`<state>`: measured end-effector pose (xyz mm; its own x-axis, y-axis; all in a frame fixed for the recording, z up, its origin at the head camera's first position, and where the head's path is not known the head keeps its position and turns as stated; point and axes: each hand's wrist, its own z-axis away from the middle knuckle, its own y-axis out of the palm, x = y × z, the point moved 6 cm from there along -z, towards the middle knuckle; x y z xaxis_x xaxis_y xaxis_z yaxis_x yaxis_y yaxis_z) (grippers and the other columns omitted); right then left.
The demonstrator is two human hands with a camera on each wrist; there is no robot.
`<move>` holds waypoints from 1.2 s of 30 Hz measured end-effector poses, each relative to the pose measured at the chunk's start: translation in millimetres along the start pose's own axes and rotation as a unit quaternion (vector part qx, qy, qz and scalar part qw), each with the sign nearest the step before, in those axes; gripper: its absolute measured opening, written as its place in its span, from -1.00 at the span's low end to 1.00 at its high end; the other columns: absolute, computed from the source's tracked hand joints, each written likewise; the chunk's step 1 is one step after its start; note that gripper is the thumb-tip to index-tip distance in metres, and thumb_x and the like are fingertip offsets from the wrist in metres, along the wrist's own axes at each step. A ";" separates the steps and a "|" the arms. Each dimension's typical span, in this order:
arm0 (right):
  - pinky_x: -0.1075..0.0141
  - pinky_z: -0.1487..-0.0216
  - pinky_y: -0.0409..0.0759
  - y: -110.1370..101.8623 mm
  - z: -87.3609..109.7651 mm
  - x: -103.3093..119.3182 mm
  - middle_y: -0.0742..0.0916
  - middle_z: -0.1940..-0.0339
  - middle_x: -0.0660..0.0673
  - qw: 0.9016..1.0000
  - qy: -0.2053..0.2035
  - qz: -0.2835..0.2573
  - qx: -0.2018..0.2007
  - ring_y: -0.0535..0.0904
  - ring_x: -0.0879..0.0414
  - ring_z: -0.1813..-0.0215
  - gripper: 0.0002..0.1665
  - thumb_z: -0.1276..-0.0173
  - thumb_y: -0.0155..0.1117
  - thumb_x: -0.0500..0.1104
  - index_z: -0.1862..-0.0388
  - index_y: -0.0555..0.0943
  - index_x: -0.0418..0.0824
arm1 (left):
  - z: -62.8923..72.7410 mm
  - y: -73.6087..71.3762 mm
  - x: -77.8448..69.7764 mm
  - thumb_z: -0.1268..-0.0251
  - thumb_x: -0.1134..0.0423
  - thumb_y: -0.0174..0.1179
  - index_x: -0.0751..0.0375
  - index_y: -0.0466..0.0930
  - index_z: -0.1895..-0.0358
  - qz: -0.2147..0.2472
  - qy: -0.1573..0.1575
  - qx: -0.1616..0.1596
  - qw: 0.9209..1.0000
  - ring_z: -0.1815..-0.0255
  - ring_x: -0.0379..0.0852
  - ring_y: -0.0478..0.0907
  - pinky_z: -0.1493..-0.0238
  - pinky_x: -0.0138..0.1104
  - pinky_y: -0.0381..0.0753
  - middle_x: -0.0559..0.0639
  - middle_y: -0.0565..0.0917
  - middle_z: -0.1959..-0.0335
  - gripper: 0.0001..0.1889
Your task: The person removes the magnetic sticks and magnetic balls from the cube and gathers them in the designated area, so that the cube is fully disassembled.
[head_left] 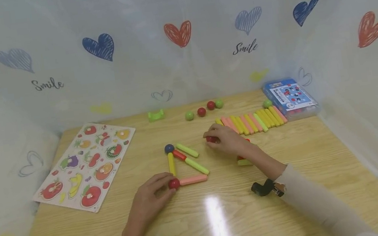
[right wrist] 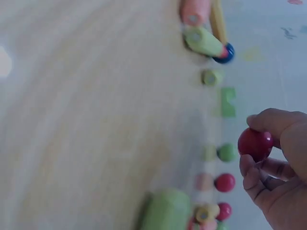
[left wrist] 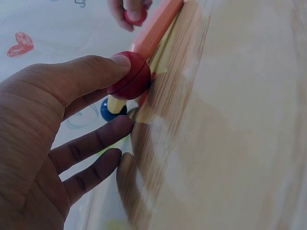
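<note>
My left hand [head_left: 151, 198] pinches a red ball [left wrist: 130, 75] at the near corner of a stick figure on the table. From that ball a pink stick [head_left: 193, 179] runs right and a yellow stick [head_left: 171, 164] runs back to a blue ball [head_left: 169, 148]. A red stick [head_left: 179, 155] and a light green stick [head_left: 197, 166] slant end to end from the blue ball. Beside them lies a loose light green stick [head_left: 187, 150]. Farther right, my right hand [head_left: 227, 140] holds another red ball [right wrist: 255, 144] between thumb and fingers, above the table.
A row of yellow, pink and green sticks [head_left: 250, 122] lies at the back right, next to a blue box [head_left: 290, 98]. Several red and green balls [head_left: 201, 112] and a green curved piece [head_left: 156, 115] sit along the back. A fruit-picture board [head_left: 86, 167] lies left.
</note>
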<state>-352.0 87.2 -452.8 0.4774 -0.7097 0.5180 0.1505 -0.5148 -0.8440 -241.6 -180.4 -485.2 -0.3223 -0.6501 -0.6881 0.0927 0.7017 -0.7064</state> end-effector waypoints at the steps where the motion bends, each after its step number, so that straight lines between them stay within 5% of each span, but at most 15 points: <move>1: 0.26 0.19 0.57 -7.3 -2.1 -2.6 0.59 0.07 -0.12 1.000 0.003 -0.005 -0.006 0.52 0.09 0.20 -0.66 -0.41 0.32 -0.21 -0.12 0.68 -0.26 | -0.2 -0.4 0.1 -0.19 0.11 0.47 -0.11 0.73 -0.09 -0.002 0.001 -0.001 1.000 -0.24 -0.15 0.53 -0.24 -0.11 0.54 -0.33 0.62 -0.14 -0.63; 13: 0.03 0.02 0.63 -69.6 -38.8 -69.6 0.57 -0.08 -0.34 0.995 0.093 0.011 -0.018 0.56 -0.16 0.02 -0.49 -0.42 0.31 -0.24 -0.29 0.51 -0.40 | 1.7 -0.4 5.7 -0.17 0.10 0.48 -0.11 0.73 -0.09 -0.013 -0.008 0.000 1.000 -0.25 -0.14 0.53 -0.26 -0.09 0.52 -0.35 0.62 -0.15 -0.62; 25: -0.07 -0.14 0.53 -70.4 -66.4 -141.0 0.53 -0.14 -0.37 0.987 0.158 0.031 -0.016 0.45 -0.20 -0.11 -0.51 -0.42 0.22 -0.29 -0.29 0.50 -0.41 | 2.1 6.1 6.7 -0.16 0.12 0.49 -0.16 0.73 -0.08 0.001 0.000 -0.003 1.000 -0.24 -0.22 0.52 -0.25 -0.12 0.52 -0.45 0.59 -0.14 -0.62; 36: -0.12 -0.27 0.44 -68.5 -79.1 -155.8 0.52 -0.20 -0.45 0.989 0.149 0.019 0.004 0.43 -0.29 -0.23 -0.43 -0.41 0.27 -0.29 -0.35 0.43 -0.47 | -1.4 3.9 2.0 -0.13 0.13 0.51 -0.18 0.73 -0.06 -0.014 0.022 -0.017 1.000 -0.22 -0.26 0.54 -0.22 -0.18 0.55 -0.48 0.59 -0.13 -0.62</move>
<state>-505.2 195.0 -464.7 0.2067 -0.8389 0.5035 0.1448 -0.4827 -0.8637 -243.2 -178.6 -489.1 -0.3660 -0.6568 -0.6593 0.0513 0.6931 -0.7190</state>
